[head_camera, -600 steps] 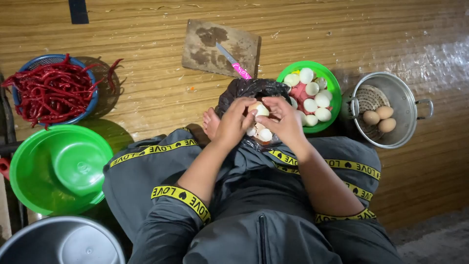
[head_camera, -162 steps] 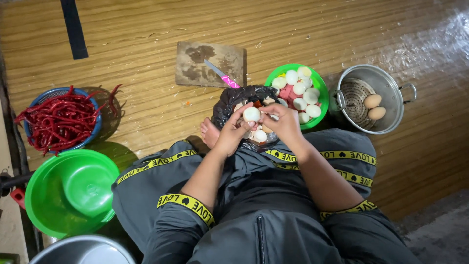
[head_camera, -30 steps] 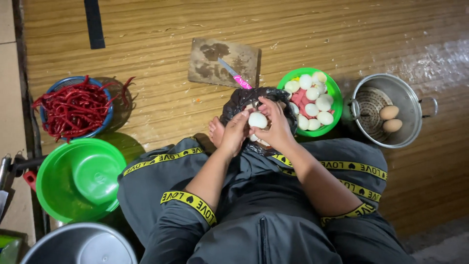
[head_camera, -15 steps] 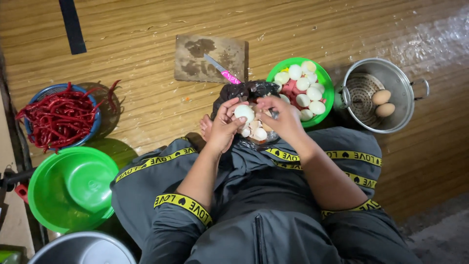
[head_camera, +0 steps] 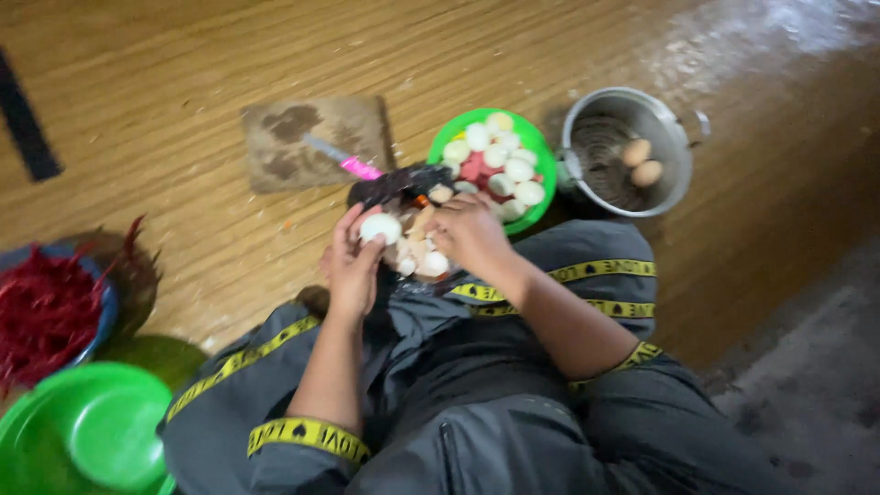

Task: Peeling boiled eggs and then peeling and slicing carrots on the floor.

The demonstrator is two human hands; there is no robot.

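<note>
White peeled egg (head_camera: 379,226) is sitting in the left hand (head_camera: 350,266), its grip curling around it above a black bag of shells (head_camera: 403,188), while the right hand (head_camera: 469,234) is hovering beside, its grip unclear, near the green bowl of peeled eggs (head_camera: 541,160).

Motion blur smears the whole view. The left hand (head_camera: 353,266) wraps under the white egg (head_camera: 379,226), so its underside is hidden behind the fingers (head_camera: 351,225). The right hand (head_camera: 469,234) covers whatever lies beneath its fingertips; what they touch cannot be told. The red chillies (head_camera: 41,312) and the green basin (head_camera: 82,440) run off the left and bottom edges.
</note>
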